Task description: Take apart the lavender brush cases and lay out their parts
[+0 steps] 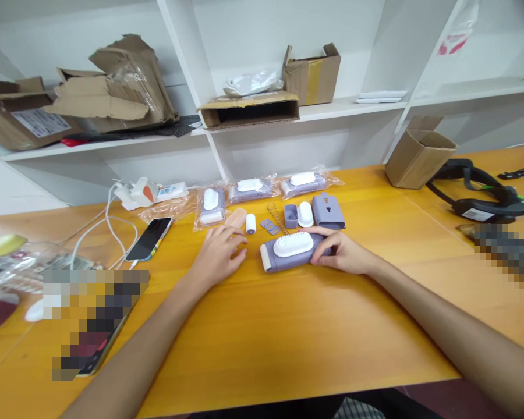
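A grey-purple cleaning brush [283, 251] with an oval of white bristles on top lies on the table. My right hand [338, 249] grips its right end between thumb and fingers. To its left, my left hand [222, 251] rests near the table top, fingers apart and holding nothing. Just beyond those fingers are a small white cylinder [250, 224] and a clear peach-tinted piece [236, 218]. Behind the brush lie a coiled spring [276, 215], flat grey pieces [270, 226], a small grey cup [290, 216], a white oval part [305, 214] and a grey housing [329, 211].
Three similar brushes in clear bags, one being a bagged brush [250, 188], line the back. A phone [150, 239] and a power strip [157, 192] with cables are at left. At right stand a cardboard box [420, 152] and a black headset [480, 192]. Shelves [353, 110] rise behind.
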### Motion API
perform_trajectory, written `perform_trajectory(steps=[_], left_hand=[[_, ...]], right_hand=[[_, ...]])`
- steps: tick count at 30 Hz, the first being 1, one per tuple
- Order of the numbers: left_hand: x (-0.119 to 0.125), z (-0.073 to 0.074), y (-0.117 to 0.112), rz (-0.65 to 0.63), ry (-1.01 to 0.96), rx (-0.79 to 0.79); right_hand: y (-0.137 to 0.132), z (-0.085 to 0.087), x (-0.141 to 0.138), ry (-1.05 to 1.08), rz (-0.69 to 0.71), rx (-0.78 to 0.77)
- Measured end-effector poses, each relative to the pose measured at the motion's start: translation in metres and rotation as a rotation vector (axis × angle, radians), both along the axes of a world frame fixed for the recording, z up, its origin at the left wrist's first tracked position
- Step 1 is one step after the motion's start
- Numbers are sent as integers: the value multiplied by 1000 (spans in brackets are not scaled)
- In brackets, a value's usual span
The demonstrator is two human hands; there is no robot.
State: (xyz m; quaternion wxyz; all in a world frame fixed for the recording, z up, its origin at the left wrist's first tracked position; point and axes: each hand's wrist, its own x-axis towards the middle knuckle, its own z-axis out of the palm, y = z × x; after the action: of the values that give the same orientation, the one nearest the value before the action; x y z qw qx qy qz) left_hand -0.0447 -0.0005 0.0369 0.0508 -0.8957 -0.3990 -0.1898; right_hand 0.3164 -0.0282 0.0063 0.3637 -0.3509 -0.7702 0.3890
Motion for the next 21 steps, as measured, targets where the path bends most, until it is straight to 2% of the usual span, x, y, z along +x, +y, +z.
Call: perform_trajectory(steps=[3,7,14,21], left_hand=[[-11,0,9,47,46,-74],[-16,-2,14,27,5,-129],[-4,-12,14,52,82,-121],[6,-21,21,85,52,-101]], right_hand=[[1,-1,1,-6,2,-4],[3,-2,3,-16,-7,-9],[10,-2,3,-3,-31,-6],[19,-4,-1,3,-80,14]])
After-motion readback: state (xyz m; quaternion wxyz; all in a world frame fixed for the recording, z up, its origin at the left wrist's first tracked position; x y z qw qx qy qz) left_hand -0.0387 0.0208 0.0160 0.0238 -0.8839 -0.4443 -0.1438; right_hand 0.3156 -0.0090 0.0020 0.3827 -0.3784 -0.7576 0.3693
